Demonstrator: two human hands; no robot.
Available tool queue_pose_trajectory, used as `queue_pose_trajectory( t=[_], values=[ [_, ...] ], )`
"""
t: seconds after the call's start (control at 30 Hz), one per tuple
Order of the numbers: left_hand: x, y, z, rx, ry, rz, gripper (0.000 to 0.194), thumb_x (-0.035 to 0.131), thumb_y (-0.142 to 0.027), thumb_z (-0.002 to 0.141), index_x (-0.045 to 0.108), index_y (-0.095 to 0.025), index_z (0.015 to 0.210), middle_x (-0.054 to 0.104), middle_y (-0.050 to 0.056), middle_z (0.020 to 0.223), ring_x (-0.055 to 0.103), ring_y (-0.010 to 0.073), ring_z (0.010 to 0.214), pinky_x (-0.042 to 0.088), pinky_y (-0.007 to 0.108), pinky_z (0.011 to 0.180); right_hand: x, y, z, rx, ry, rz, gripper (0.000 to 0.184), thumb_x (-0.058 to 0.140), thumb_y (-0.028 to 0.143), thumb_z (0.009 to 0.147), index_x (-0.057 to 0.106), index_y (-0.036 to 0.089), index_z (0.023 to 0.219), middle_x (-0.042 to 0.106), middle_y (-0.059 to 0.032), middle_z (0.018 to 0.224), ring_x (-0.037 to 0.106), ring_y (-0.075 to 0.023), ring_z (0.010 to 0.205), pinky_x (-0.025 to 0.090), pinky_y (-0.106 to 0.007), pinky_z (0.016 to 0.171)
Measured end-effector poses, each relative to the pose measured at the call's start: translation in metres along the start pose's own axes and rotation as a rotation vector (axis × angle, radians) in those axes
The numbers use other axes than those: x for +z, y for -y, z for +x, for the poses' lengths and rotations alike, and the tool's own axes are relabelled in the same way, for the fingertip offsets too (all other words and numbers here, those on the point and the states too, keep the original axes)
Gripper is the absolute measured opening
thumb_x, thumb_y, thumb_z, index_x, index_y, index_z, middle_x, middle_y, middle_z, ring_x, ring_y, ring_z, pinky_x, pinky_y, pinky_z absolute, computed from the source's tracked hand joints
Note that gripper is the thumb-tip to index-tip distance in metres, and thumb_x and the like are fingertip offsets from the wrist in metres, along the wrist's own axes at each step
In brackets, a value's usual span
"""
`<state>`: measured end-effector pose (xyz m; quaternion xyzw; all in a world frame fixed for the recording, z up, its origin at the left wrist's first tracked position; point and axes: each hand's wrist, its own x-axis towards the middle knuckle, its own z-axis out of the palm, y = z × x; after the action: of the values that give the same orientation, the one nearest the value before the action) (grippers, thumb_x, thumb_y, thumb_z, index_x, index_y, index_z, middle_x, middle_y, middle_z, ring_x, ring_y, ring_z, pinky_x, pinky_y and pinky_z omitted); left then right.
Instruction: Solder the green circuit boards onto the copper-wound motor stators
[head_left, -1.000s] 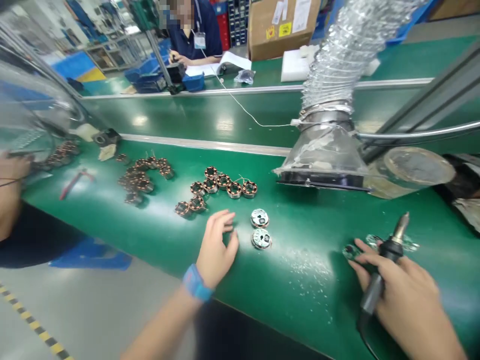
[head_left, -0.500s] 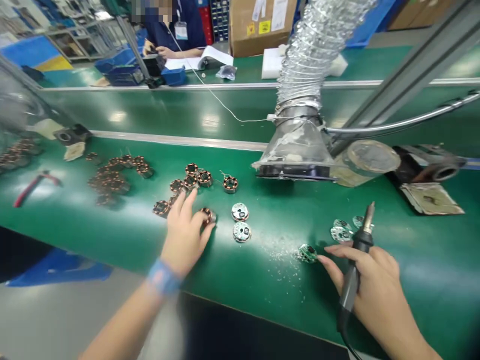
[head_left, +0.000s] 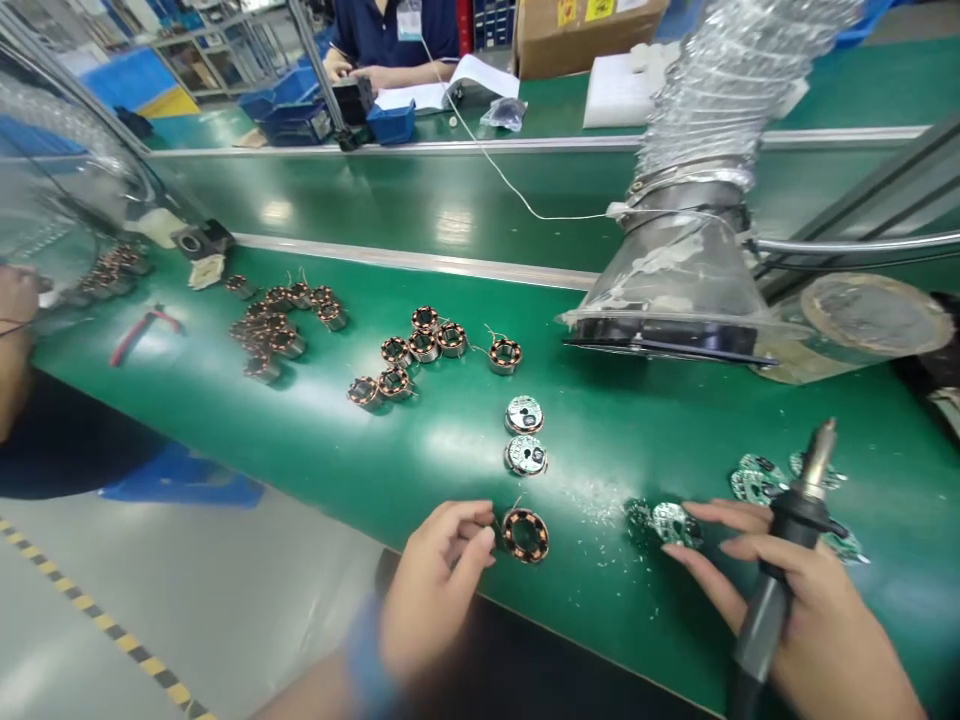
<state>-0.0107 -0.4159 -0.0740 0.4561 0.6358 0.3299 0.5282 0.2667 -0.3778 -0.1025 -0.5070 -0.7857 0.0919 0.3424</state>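
Observation:
My left hand (head_left: 442,560) is closed, thumb and forefinger at the left edge of a copper-wound motor stator (head_left: 526,536) low over the near part of the bench. The exact contact is partly hidden. My right hand (head_left: 810,610) grips a soldering iron (head_left: 780,560), its metal tip pointing up and away. The thumb and forefinger of that same hand are at the edge of a round green circuit board (head_left: 675,525). Between the hands, two stators topped with circuit boards (head_left: 525,455) sit one behind the other. More loose circuit boards (head_left: 757,485) lie beyond my right hand.
Several bare stators (head_left: 424,345) stand in groups at left. Red-handled pliers (head_left: 146,330) lie farther left. A fume hood (head_left: 675,290) on a foil duct overhangs the back right. White bits (head_left: 592,510) litter the bench. Other people are across the bench and at far left.
My left hand has brought a stator from the group toward the near edge, right of where it was. My right hand still has the iron and is at a circuit board. The view has shifted.

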Motion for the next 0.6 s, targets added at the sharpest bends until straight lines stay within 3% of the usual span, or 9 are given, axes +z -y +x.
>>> queue_pose_trajectory(
  t=[0.1,0.23,0.4,0.53,0.6],
  values=[
    [-0.004,-0.001,0.007,-0.038,0.022,-0.103,0.017,0.056,-0.025,0.083,0.065,-0.014,0.092,0.061,0.005,0.082,0.062,0.0131,0.065,0.054,0.026,0.064,0.017,0.042,0.008,-0.007,-0.054,0.158,0.029,0.068,0.027,0.074,0.044,0.022,0.089,0.061,-0.0075,0.096,0.061,-0.0220,0.090,0.047,-0.041,0.077],
    [0.002,0.001,0.013,0.043,-0.039,-0.163,0.007,0.065,-0.020,0.075,0.068,-0.013,0.075,0.061,0.005,0.079,0.061,0.0138,0.067,0.052,0.023,0.060,0.046,0.085,0.017,-0.082,-0.030,0.155,0.024,0.067,0.022,0.076,0.044,0.022,0.084,0.060,-0.0047,0.094,0.057,-0.0194,0.090,0.045,-0.039,0.077],
    [0.005,0.004,0.007,0.105,-0.140,-0.105,0.006,0.064,-0.016,0.075,0.070,-0.015,0.077,0.070,0.006,0.073,0.065,0.0157,0.066,0.053,0.025,0.063,0.060,0.093,0.017,-0.052,0.044,0.117,0.023,0.066,0.024,0.077,0.046,0.021,0.088,0.059,-0.0053,0.095,0.057,-0.0191,0.085,0.043,-0.038,0.075],
    [0.000,0.004,0.001,0.478,-0.146,0.282,0.023,0.053,-0.010,0.081,0.073,-0.017,0.090,0.070,0.009,0.080,0.065,0.0183,0.072,0.053,0.029,0.065,0.060,0.089,0.015,-0.055,0.050,0.115,0.024,0.066,0.025,0.077,0.047,0.021,0.091,0.060,-0.0058,0.095,0.058,-0.0195,0.087,0.044,-0.039,0.077],
    [-0.003,0.002,0.000,0.544,-0.090,0.394,0.030,0.048,-0.010,0.083,0.071,-0.015,0.100,0.068,0.012,0.082,0.064,0.0199,0.074,0.053,0.031,0.065,0.059,0.088,0.015,-0.057,0.040,0.121,0.024,0.066,0.026,0.077,0.048,0.022,0.093,0.061,-0.0057,0.097,0.059,-0.0199,0.088,0.044,-0.039,0.077]
  ],
)
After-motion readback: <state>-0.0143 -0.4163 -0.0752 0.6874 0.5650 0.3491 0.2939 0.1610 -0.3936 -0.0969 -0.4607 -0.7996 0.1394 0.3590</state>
